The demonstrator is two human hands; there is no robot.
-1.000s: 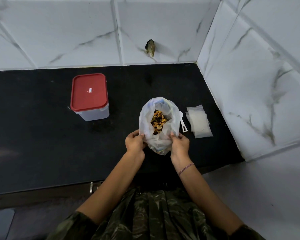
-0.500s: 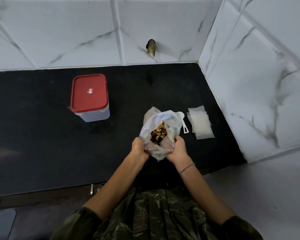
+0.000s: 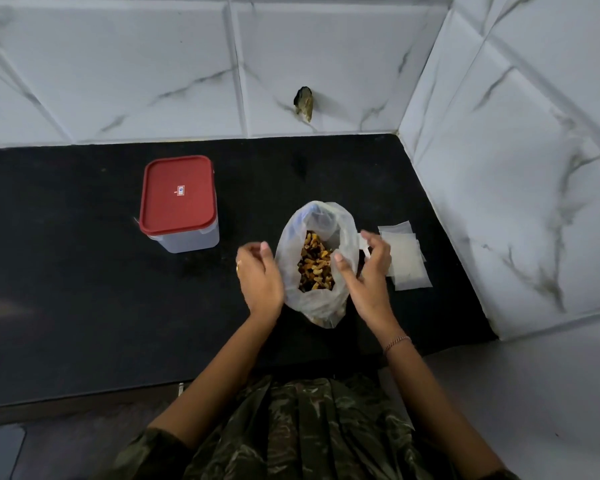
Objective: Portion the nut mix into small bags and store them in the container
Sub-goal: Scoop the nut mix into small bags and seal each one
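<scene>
Plastic bag (image 3: 321,220) of nut mix (image 3: 315,268) is standing open on the black table (image 3: 84,306) between the left hand (image 3: 260,273) and right hand (image 3: 368,271), both hovering relaxed and empty, seemingly leaving its mouth wide for portioning.

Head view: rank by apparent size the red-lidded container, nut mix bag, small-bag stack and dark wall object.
1. Nut mix bag and red-lidded container: too alike to rank.
2. Small-bag stack, partly hidden by the right hand.
3. Dark wall object.
</scene>
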